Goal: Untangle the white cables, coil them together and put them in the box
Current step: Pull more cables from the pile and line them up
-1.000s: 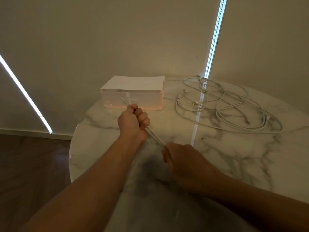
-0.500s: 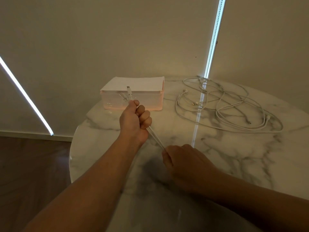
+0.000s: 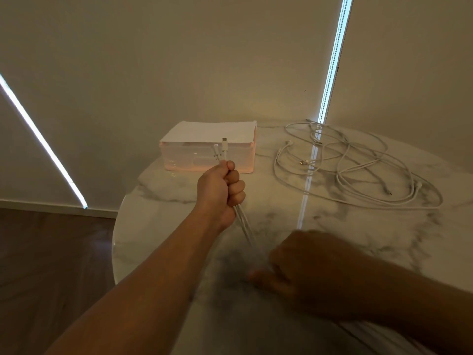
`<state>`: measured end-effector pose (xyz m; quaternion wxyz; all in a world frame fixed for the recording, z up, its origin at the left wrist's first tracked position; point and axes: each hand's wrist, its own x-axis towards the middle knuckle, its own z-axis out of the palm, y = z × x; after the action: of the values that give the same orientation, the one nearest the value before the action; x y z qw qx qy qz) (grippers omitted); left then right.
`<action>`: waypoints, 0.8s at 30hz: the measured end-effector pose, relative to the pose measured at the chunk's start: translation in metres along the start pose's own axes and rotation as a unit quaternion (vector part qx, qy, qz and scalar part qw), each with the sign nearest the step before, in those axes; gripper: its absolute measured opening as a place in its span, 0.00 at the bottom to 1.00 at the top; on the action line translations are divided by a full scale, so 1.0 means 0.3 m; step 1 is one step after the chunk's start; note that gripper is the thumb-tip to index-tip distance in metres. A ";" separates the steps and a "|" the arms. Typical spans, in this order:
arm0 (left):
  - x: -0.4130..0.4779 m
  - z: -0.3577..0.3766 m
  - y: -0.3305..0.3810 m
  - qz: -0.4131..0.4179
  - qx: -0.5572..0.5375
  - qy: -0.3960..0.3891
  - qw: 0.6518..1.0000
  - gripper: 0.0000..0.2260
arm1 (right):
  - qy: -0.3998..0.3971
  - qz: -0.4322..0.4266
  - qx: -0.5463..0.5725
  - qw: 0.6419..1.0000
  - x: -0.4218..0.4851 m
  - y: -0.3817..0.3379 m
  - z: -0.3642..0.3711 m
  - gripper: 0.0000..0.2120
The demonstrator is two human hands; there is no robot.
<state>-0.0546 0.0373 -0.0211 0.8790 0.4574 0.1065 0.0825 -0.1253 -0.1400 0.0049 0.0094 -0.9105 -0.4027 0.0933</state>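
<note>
White cables (image 3: 242, 222) — stretched over the desk (image 3: 166, 201) between my left hand (image 3: 220, 192), fingers (image 3: 236, 193) clenched round them, and my blurred right hand (image 3: 302, 267), gripping lower — have lengthened as that hand drew toward the near edge, so straightening seems underway; the loose tangle (image 3: 358, 172) waits far-right.

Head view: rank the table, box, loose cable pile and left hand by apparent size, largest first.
1. table
2. loose cable pile, judged by its spread
3. box
4. left hand, which is nearer the camera, so it looks enlarged
</note>
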 end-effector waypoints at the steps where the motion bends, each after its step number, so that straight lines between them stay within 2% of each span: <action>1: -0.002 0.002 -0.001 -0.002 0.007 -0.006 1.000 0.16 | 0.040 0.008 0.007 0.999 0.019 0.019 -0.029 0.30; 3: -0.005 0.006 -0.005 -0.011 0.017 -0.020 1.000 0.16 | 0.155 0.037 0.065 0.985 0.096 0.086 -0.082 0.31; 5: -0.011 0.011 -0.013 -0.017 0.032 -0.039 0.999 0.16 | 0.262 0.064 0.175 0.947 0.210 0.167 -0.123 0.28; 6: -0.013 0.013 -0.017 -0.019 0.039 -0.047 0.998 0.15 | 0.287 0.077 0.240 0.924 0.266 0.194 -0.138 0.26; 9: -0.016 0.012 -0.024 -0.021 0.054 -0.067 0.996 0.15 | 0.291 0.099 0.410 0.858 0.387 0.204 -0.140 0.20; 12: -0.010 0.004 -0.020 -0.027 0.060 -0.083 0.994 0.15 | 0.273 0.087 0.481 0.828 0.453 0.169 -0.124 0.17; 17: 0.005 -0.001 -0.030 -0.040 0.035 -0.086 0.995 0.17 | 0.243 0.090 0.505 0.824 0.481 0.139 -0.125 0.17; 22: 0.012 -0.011 -0.030 -0.025 0.004 -0.066 0.998 0.17 | 0.198 0.085 0.490 0.845 0.451 0.159 -0.103 0.16; 24: 0.019 -0.021 -0.028 -0.027 -0.023 -0.046 0.998 0.17 | 0.196 0.097 0.448 0.867 0.423 0.216 -0.072 0.18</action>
<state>-0.0503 0.0388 -0.0321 0.8954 0.4369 0.0767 0.0399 0.0095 -0.0893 -0.0005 0.4859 -0.8423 -0.2175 0.0840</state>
